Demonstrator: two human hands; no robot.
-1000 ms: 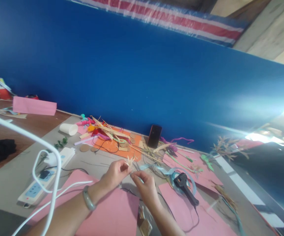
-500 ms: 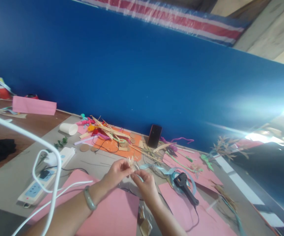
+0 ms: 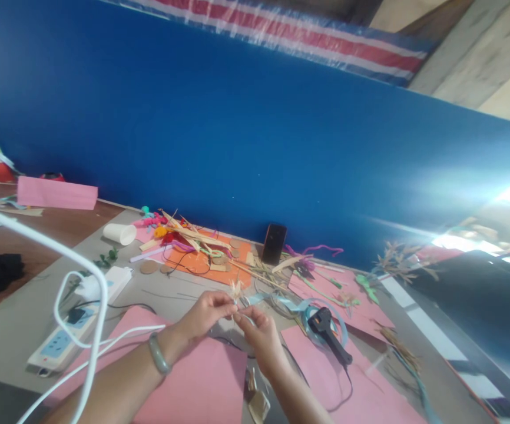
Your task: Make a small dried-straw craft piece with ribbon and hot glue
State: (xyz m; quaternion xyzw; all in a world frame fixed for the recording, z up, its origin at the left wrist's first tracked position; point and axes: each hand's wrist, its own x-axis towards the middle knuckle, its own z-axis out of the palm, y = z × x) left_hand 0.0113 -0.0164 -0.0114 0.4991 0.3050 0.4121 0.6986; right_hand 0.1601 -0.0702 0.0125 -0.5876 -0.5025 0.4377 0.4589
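My left hand (image 3: pixel 208 312), with a pale green bangle (image 3: pixel 159 354) at its wrist, pinches a small straw-coloured piece (image 3: pixel 236 288) whose frayed tips fan out above the fingers. Close against it, the fingertips of my right hand (image 3: pixel 259 335) are closed at the lower end of the same piece. A pale blue strip shows by the right fingers; whether it joins the light blue ribbon (image 3: pixel 298 305) behind them I cannot tell. Right of my hands, a black glue gun (image 3: pixel 329 335) lies over a ribbon roll (image 3: pixel 308 323). Pink paper sheets (image 3: pixel 197 383) lie beneath my forearms.
A white power strip (image 3: pixel 67 338) and looping white cable (image 3: pixel 100 306) are at left, near a paper cup (image 3: pixel 120 234). Straw strips and coloured pieces lie on orange paper (image 3: pixel 235 274). A phone (image 3: pixel 274 243) leans against the blue panel (image 3: pixel 237 129). Dried stems (image 3: pixel 403 262) stand right.
The view has shifted slightly, moving the scene a little left. More of the frayed straw tips shows above my fingers, which stay close together.
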